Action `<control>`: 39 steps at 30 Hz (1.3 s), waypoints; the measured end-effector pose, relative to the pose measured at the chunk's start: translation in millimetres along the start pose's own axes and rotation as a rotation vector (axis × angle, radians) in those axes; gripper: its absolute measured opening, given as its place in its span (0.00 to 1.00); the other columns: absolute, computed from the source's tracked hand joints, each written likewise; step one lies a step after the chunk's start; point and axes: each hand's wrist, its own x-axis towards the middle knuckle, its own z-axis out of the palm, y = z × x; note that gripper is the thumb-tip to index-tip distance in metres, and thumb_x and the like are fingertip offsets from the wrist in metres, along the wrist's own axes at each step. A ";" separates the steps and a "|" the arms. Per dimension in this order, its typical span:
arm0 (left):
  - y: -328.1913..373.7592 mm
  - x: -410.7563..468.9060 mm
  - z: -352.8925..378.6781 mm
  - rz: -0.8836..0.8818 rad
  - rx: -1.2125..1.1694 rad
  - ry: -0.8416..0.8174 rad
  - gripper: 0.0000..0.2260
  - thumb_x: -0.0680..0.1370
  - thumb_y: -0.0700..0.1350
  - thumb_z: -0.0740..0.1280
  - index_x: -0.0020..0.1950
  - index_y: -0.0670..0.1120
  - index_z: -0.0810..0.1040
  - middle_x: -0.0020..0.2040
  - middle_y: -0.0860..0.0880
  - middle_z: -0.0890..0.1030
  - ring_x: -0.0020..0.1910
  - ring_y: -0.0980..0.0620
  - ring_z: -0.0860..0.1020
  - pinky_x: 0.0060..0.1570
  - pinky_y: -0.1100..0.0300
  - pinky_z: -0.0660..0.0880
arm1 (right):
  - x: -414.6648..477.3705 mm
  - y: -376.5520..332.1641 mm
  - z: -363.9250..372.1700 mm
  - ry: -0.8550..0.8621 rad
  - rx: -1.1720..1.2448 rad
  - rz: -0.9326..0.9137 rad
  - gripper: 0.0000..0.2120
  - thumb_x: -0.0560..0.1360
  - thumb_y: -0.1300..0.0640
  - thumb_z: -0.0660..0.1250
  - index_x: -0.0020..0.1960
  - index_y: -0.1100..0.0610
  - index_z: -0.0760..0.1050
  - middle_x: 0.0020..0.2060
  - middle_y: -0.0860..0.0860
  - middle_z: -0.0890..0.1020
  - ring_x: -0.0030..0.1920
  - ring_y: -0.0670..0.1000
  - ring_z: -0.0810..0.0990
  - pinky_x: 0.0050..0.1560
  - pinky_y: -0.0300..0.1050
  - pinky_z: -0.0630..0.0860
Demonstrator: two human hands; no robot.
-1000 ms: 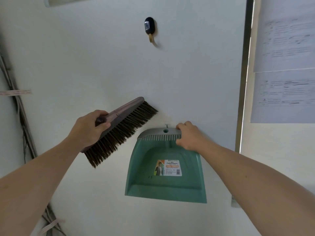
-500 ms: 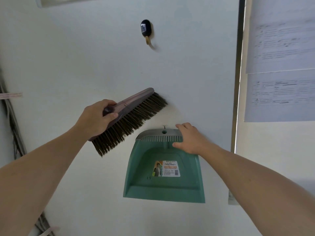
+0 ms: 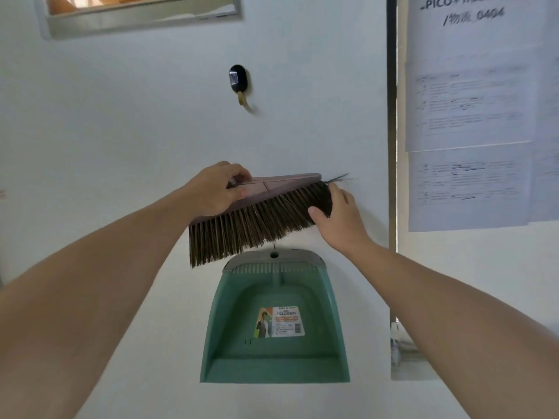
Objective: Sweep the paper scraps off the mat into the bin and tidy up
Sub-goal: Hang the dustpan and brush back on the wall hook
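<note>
A green dustpan [image 3: 273, 343] with a grey top edge hangs flat against the white wall, its mouth pointing down. Above it I hold a brush [image 3: 260, 219] with a pinkish-brown back and dark bristles, nearly level, bristles pointing down. My left hand [image 3: 216, 189] grips the brush's back at its left part. My right hand [image 3: 335, 216] touches the bristles at the brush's right end, thumb under them. A black wall hook [image 3: 239, 83] with a brass peg sits higher on the wall, bare. No mat, scraps or bin are in view.
Printed sheets [image 3: 478, 116] are taped to a panel at the right, past a dark vertical strip [image 3: 392, 116]. A framed opening [image 3: 142, 16] is at the top left.
My right hand let go of the dustpan, which stays hanging, and rose to the brush's bristle end. My left hand lifted the brush up and right and levelled it.
</note>
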 end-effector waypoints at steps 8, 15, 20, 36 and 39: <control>6.3 32.4 21.2 0.046 0.017 -0.112 0.12 0.77 0.52 0.65 0.60 0.57 0.76 0.52 0.58 0.70 0.51 0.56 0.73 0.51 0.60 0.66 | 8.7 10.2 -7.5 0.256 0.109 0.188 0.42 0.78 0.51 0.68 0.81 0.48 0.43 0.79 0.56 0.48 0.76 0.62 0.60 0.71 0.54 0.66; 2.2 37.0 42.8 0.060 0.006 -0.173 0.12 0.78 0.49 0.66 0.60 0.53 0.77 0.56 0.54 0.70 0.53 0.54 0.72 0.55 0.59 0.65 | 7.0 23.1 -9.5 0.149 -0.099 0.180 0.34 0.78 0.48 0.67 0.79 0.46 0.56 0.77 0.56 0.59 0.75 0.61 0.60 0.70 0.59 0.65; 5.9 39.0 52.2 0.069 -0.033 -0.123 0.13 0.78 0.48 0.66 0.62 0.53 0.76 0.58 0.53 0.69 0.53 0.55 0.69 0.56 0.61 0.63 | 5.0 20.9 3.2 0.002 -0.176 0.190 0.29 0.78 0.46 0.66 0.76 0.52 0.63 0.68 0.56 0.72 0.67 0.59 0.71 0.66 0.60 0.71; 0.6 17.2 71.8 -0.133 0.032 0.131 0.28 0.74 0.49 0.70 0.71 0.49 0.64 0.65 0.44 0.71 0.62 0.40 0.69 0.60 0.48 0.68 | 9.3 17.9 22.4 0.032 -0.258 0.256 0.28 0.80 0.44 0.62 0.77 0.48 0.59 0.70 0.56 0.65 0.67 0.60 0.66 0.63 0.62 0.70; 0.9 15.8 69.4 -0.142 0.023 0.146 0.29 0.74 0.49 0.70 0.73 0.49 0.63 0.66 0.43 0.71 0.63 0.40 0.69 0.61 0.47 0.68 | 10.7 18.4 24.4 0.063 -0.266 0.269 0.28 0.79 0.43 0.62 0.76 0.46 0.58 0.70 0.56 0.64 0.67 0.61 0.65 0.61 0.62 0.69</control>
